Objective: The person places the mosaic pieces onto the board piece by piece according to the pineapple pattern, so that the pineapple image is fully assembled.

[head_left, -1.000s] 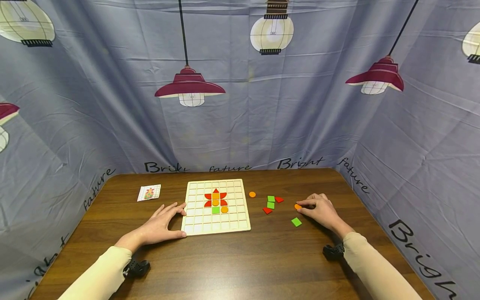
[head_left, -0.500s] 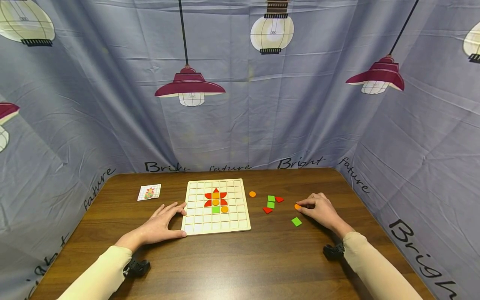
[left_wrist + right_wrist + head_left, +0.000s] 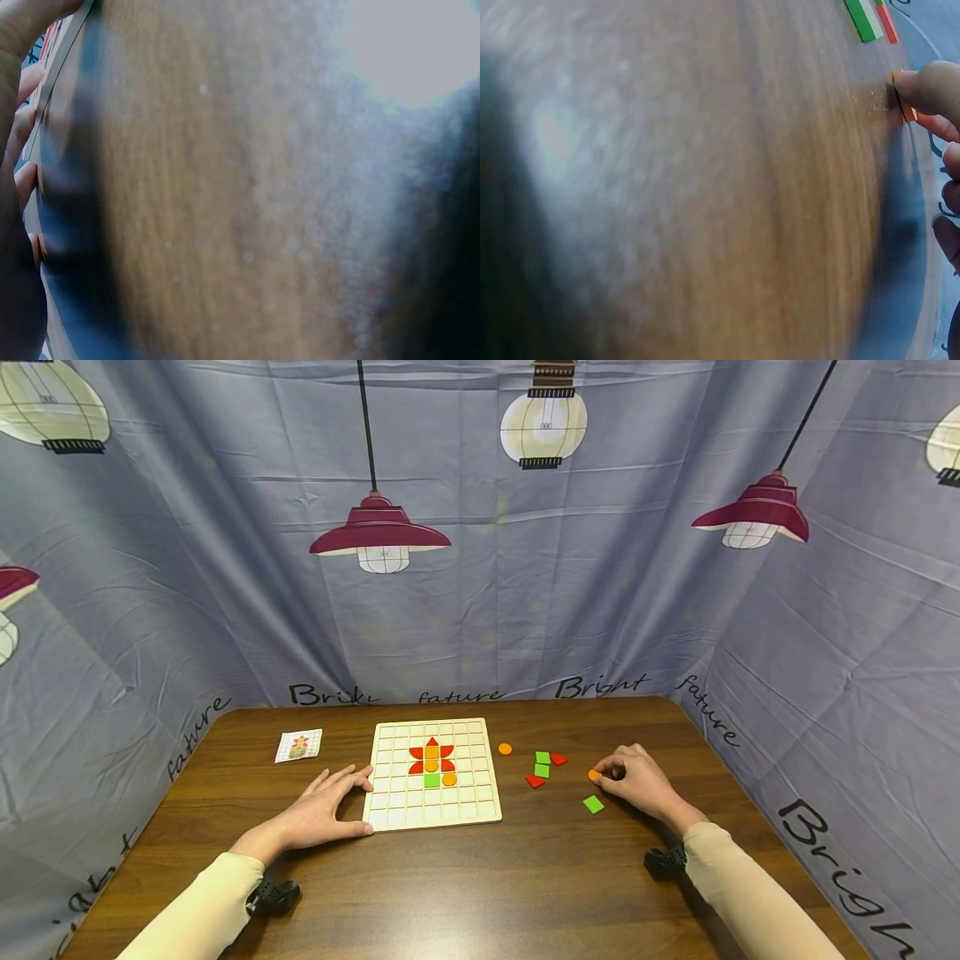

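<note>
On the table lies a pale gridded board [image 3: 401, 797] bearing red, orange and green tiles in a plant-like pattern. My left hand [image 3: 322, 810] rests at the board's left side, fingers spread, fingertips and thumb touching its edge. My right hand [image 3: 637, 781] pinches an orange round tile [image 3: 594, 775] between thumb and forefinger, low over the table. In the right wrist view this orange tile [image 3: 905, 101] shows edge-on under the thumb. Closest to that hand lies a green square tile [image 3: 593, 804]. The left wrist view shows mostly blurred table, with the fingers along the board [image 3: 56, 64].
Between board and right hand lie two green square tiles [image 3: 542, 763], a red tile [image 3: 558, 759] and another red tile [image 3: 535, 782]. A loose orange round tile [image 3: 505, 749] sits right of the board. A picture card [image 3: 298, 745] lies back left. A curtain [image 3: 465, 635] hangs behind the table.
The right forefinger has bent a little more, and the orange round tile has shifted very slightly within the pinch. The left hand, the board and the loose tiles stay put.
</note>
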A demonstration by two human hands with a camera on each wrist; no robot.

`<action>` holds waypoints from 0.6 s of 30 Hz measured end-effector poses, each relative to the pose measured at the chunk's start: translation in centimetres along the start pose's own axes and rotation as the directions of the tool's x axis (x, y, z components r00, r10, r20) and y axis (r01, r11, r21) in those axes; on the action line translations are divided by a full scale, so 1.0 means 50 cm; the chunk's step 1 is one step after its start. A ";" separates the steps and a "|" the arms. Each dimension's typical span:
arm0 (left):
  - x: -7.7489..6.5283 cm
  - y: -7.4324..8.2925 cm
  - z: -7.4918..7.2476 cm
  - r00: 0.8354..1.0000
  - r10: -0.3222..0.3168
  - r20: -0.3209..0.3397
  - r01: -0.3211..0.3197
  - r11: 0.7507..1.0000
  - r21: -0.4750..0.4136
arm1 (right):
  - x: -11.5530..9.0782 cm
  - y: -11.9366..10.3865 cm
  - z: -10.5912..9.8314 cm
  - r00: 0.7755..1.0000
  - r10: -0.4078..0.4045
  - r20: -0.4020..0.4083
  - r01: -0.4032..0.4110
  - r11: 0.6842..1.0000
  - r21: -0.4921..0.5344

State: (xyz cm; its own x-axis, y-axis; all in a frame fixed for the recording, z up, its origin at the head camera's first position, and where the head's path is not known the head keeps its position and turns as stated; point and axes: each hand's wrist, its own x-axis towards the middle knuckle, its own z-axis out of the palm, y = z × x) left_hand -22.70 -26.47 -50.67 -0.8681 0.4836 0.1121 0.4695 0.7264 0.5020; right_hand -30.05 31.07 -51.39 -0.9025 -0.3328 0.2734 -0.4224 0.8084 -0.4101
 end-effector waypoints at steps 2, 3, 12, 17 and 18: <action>0.000 0.000 0.000 1.000 0.000 0.001 0.000 1.000 0.001 | 0.005 -0.006 0.001 1.000 -0.003 -0.001 0.003 1.000 -0.003; 0.001 0.000 0.001 1.000 -0.001 0.002 0.001 1.000 0.003 | 0.008 -0.012 0.001 1.000 -0.002 0.000 0.002 1.000 -0.003; 0.000 -0.002 -0.001 1.000 -0.007 0.008 0.007 1.000 -0.003 | 0.079 -0.122 0.018 0.994 -0.103 0.021 0.101 0.992 0.075; 0.000 -0.003 0.000 1.000 -0.005 0.004 0.005 1.000 0.000 | 0.120 -0.198 0.056 0.983 -0.180 0.045 0.175 0.979 0.105; 0.001 -0.002 0.000 1.000 -0.006 0.005 0.006 1.000 -0.001 | 0.127 -0.213 0.065 0.980 -0.191 0.050 0.185 0.977 0.106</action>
State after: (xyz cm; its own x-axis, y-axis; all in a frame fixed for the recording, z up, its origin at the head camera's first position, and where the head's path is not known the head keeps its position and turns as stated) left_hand -22.78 -26.54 -50.75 -0.8702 0.4813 0.1049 0.4638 0.7287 0.5039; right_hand -31.56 18.76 -48.09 -0.8084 -0.5046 0.3031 -0.5884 0.6770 -0.4422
